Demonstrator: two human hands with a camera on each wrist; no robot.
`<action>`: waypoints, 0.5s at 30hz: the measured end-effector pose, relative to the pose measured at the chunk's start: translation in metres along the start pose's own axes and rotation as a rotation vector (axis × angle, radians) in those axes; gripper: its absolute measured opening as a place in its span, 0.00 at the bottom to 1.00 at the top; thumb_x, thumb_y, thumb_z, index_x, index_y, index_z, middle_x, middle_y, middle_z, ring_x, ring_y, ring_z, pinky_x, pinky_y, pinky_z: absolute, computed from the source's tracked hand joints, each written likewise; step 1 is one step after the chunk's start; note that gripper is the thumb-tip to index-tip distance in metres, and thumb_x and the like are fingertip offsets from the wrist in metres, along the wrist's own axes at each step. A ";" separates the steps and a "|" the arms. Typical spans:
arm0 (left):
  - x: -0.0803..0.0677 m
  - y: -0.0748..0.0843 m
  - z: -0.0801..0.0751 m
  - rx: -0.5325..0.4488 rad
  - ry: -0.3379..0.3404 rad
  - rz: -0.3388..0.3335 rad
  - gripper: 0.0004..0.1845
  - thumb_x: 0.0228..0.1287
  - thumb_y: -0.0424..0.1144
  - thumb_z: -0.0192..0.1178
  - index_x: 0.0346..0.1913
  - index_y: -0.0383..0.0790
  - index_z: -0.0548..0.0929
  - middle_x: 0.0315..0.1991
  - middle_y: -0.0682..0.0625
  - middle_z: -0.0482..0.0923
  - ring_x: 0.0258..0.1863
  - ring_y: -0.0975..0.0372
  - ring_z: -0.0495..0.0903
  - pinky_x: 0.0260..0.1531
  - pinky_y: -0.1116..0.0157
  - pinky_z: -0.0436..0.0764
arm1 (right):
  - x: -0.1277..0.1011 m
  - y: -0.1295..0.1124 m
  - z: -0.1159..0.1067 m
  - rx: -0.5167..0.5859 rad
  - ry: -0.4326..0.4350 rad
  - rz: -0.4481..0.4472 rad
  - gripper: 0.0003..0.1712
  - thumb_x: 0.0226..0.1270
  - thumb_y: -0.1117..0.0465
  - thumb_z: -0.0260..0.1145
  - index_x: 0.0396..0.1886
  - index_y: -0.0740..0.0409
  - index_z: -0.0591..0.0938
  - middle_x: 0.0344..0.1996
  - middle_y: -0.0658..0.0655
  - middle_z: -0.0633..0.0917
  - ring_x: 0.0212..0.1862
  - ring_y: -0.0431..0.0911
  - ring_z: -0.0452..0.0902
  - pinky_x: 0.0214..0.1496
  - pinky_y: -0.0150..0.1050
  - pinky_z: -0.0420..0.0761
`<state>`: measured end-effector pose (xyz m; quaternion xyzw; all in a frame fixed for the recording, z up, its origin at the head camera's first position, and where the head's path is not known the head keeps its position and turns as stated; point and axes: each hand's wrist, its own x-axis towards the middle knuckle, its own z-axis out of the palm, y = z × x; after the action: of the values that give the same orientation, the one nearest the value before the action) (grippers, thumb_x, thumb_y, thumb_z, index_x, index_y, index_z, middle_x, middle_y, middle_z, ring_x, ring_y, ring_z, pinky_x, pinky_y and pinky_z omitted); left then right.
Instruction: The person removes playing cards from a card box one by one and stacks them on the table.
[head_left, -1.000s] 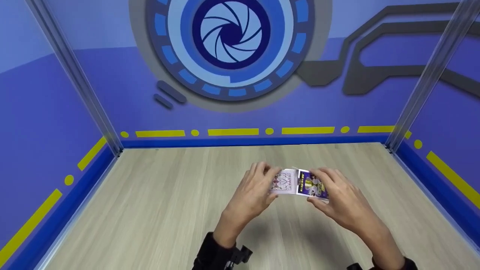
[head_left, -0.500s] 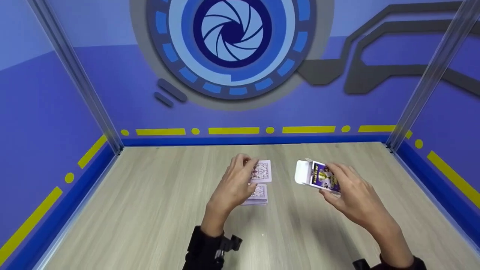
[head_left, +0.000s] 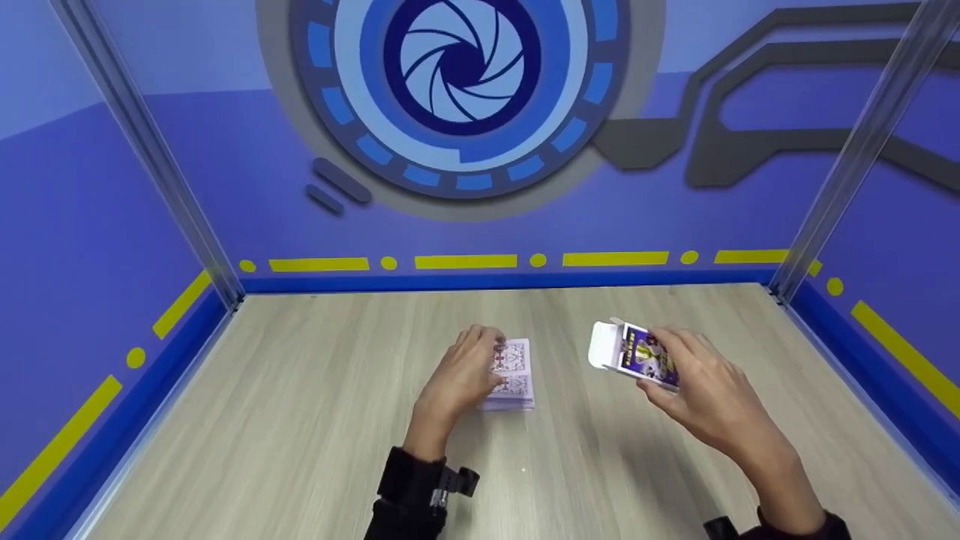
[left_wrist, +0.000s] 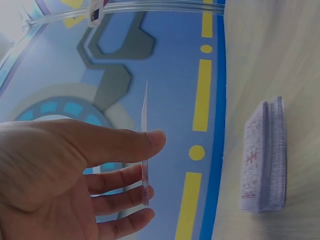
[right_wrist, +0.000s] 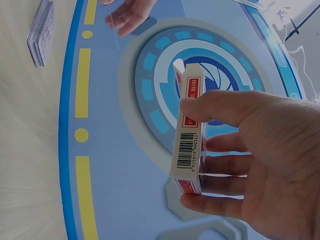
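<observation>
A deck of playing cards (head_left: 513,395) with purple backs lies on the wooden table (head_left: 300,420). My left hand (head_left: 491,358) pinches a single card (head_left: 517,354) just above the deck's far end. In the left wrist view the card (left_wrist: 145,150) shows edge-on between thumb and fingers, apart from the deck (left_wrist: 265,160). My right hand (head_left: 664,367) grips a purple card box (head_left: 634,354) with its white flap open, held off the table to the right of the deck. The right wrist view shows the box (right_wrist: 187,135) clamped between thumb and fingers, barcode side facing the camera.
Blue walls with yellow stripes close the table on the left, back and right. Clear corner posts (head_left: 840,187) stand at the back corners. Bare wood surrounds the deck.
One second ago both hands met around the cards and box. The right hand then carried the box to the right. The left hand has since brought its card down close over the deck.
</observation>
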<state>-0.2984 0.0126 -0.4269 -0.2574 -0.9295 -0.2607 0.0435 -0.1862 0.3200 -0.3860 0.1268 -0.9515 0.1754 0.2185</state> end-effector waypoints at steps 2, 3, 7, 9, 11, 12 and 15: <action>0.002 -0.003 0.005 -0.009 -0.004 -0.012 0.24 0.61 0.30 0.74 0.58 0.38 0.77 0.51 0.47 0.76 0.53 0.56 0.75 0.57 0.55 0.75 | 0.000 0.000 0.000 -0.001 -0.008 0.008 0.39 0.59 0.58 0.80 0.68 0.64 0.75 0.60 0.67 0.79 0.53 0.58 0.78 0.43 0.60 0.82; 0.002 -0.004 0.007 -0.009 -0.006 -0.016 0.22 0.60 0.30 0.74 0.55 0.38 0.78 0.49 0.49 0.75 0.50 0.57 0.74 0.56 0.55 0.76 | 0.000 -0.001 0.000 -0.002 -0.011 0.010 0.39 0.59 0.58 0.80 0.68 0.64 0.75 0.60 0.67 0.79 0.53 0.58 0.78 0.43 0.60 0.82; 0.005 -0.010 0.018 0.012 -0.005 -0.002 0.15 0.57 0.28 0.74 0.43 0.40 0.79 0.44 0.51 0.74 0.44 0.58 0.73 0.50 0.56 0.76 | -0.001 -0.001 0.000 -0.006 -0.014 0.016 0.39 0.60 0.57 0.79 0.68 0.63 0.75 0.60 0.66 0.79 0.53 0.58 0.78 0.42 0.60 0.82; 0.006 -0.013 0.024 0.022 -0.006 0.004 0.14 0.54 0.27 0.73 0.39 0.40 0.80 0.43 0.51 0.75 0.43 0.57 0.72 0.49 0.56 0.76 | -0.001 -0.001 0.000 -0.008 -0.014 0.016 0.38 0.60 0.57 0.79 0.68 0.63 0.75 0.60 0.66 0.80 0.53 0.58 0.79 0.41 0.60 0.82; 0.007 -0.015 0.029 0.028 -0.010 0.004 0.13 0.53 0.26 0.72 0.37 0.41 0.80 0.43 0.50 0.75 0.43 0.57 0.73 0.48 0.55 0.75 | -0.001 -0.001 0.000 -0.010 -0.013 0.011 0.39 0.60 0.57 0.79 0.68 0.63 0.76 0.59 0.66 0.80 0.53 0.58 0.79 0.41 0.60 0.82; 0.008 -0.016 0.032 0.029 -0.017 -0.001 0.13 0.53 0.26 0.72 0.37 0.41 0.80 0.43 0.50 0.75 0.43 0.57 0.73 0.48 0.55 0.75 | -0.001 -0.001 0.000 -0.011 -0.012 0.008 0.39 0.60 0.56 0.80 0.68 0.63 0.76 0.59 0.66 0.80 0.53 0.58 0.79 0.42 0.60 0.82; 0.010 -0.019 0.038 0.034 -0.035 -0.010 0.12 0.53 0.26 0.72 0.37 0.41 0.81 0.44 0.50 0.75 0.45 0.56 0.73 0.49 0.55 0.75 | -0.001 -0.001 0.000 -0.009 -0.009 -0.001 0.39 0.60 0.57 0.80 0.68 0.63 0.75 0.59 0.66 0.80 0.53 0.58 0.79 0.42 0.59 0.82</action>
<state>-0.3144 0.0225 -0.4666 -0.2564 -0.9357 -0.2405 0.0302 -0.1854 0.3193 -0.3864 0.1272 -0.9532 0.1705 0.2149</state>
